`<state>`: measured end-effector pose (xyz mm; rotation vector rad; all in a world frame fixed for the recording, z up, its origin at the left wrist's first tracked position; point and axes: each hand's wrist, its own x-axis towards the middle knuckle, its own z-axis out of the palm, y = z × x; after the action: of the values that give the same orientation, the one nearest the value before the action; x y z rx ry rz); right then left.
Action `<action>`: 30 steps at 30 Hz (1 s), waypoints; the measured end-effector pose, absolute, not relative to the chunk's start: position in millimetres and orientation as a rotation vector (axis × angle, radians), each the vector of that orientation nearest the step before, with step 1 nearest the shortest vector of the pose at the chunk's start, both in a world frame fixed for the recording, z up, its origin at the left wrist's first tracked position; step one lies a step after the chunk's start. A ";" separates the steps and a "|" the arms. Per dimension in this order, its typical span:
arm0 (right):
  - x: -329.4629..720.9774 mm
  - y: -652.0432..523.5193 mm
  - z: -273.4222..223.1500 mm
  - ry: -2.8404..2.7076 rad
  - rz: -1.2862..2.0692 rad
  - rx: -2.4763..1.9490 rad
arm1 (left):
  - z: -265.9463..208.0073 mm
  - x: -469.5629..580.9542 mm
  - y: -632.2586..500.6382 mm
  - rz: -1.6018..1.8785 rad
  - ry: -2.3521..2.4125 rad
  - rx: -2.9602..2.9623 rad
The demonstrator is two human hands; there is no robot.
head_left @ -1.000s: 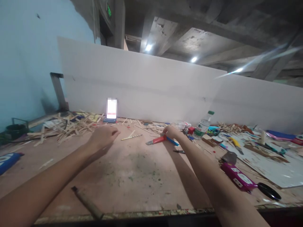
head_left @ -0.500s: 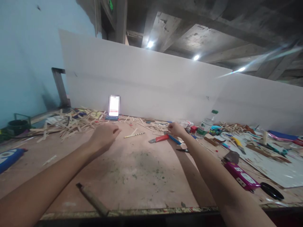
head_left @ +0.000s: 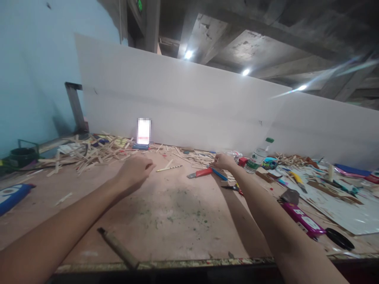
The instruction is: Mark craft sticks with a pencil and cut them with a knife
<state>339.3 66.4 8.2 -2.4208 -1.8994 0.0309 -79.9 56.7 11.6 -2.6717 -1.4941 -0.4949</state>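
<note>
My left hand [head_left: 135, 170] hangs over the left part of the wooden tabletop, its fingers curled together. Whatever it may hold is hidden. Just right of its fingertips lies a patterned pencil-like stick [head_left: 169, 168]. My right hand [head_left: 225, 161] is at the front of a scatter of thin wooden sticks [head_left: 194, 157], fingers drawn into a pinch. I cannot make out anything between them. Below that hand are a red utility knife [head_left: 203, 172] with its blade pointing left and a blue-handled tool [head_left: 219, 174]. A dark-tipped tool [head_left: 229, 187] is partly hidden by my right forearm.
A lit phone [head_left: 143, 132] stands against the white partition, beside a heap of wooden sticks [head_left: 97, 154]. Rightward are a water bottle [head_left: 255, 159], a purple box [head_left: 303, 219] and a yellow cutter [head_left: 297, 179]. A wooden-handled tool [head_left: 118, 247] lies at the front edge.
Both hands have shifted very slightly to the right, and the camera view has moved a little. The knife and sticks look unmoved on the table.
</note>
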 end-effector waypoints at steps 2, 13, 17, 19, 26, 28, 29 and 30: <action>338.1 64.6 6.1 -1.891 0.083 -2.434 | 11.3 -79.8 57.6 -0.505 -1.492 -2.685; 305.0 42.6 17.2 -1.807 0.377 -2.120 | 17.3 -80.4 57.0 -0.760 -1.524 -2.809; 264.4 15.8 11.2 -1.901 0.633 -1.848 | 38.1 -72.0 49.9 -0.950 -1.537 -2.941; 240.8 -0.1 8.6 -1.965 0.722 -1.699 | 45.6 -62.1 42.8 -1.030 -1.525 -3.037; 172.3 -37.8 8.0 -2.115 0.564 -1.618 | 22.0 -29.7 7.8 -1.102 -1.519 -3.296; 164.5 -43.5 4.6 -2.107 0.443 -1.681 | 10.6 -27.5 1.9 -1.046 -1.523 -3.373; 162.9 -45.7 2.2 -2.111 0.399 -1.705 | 6.1 -27.2 -0.1 -1.025 -1.508 -3.409; 162.5 -47.7 -0.3 -2.126 0.370 -1.722 | 2.5 -27.0 -1.7 -1.016 -1.482 -3.436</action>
<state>162.5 -47.7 -0.3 -1.7218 -2.1261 0.3703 -27.0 -1.7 2.5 -3.4364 -1.4823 -1.0161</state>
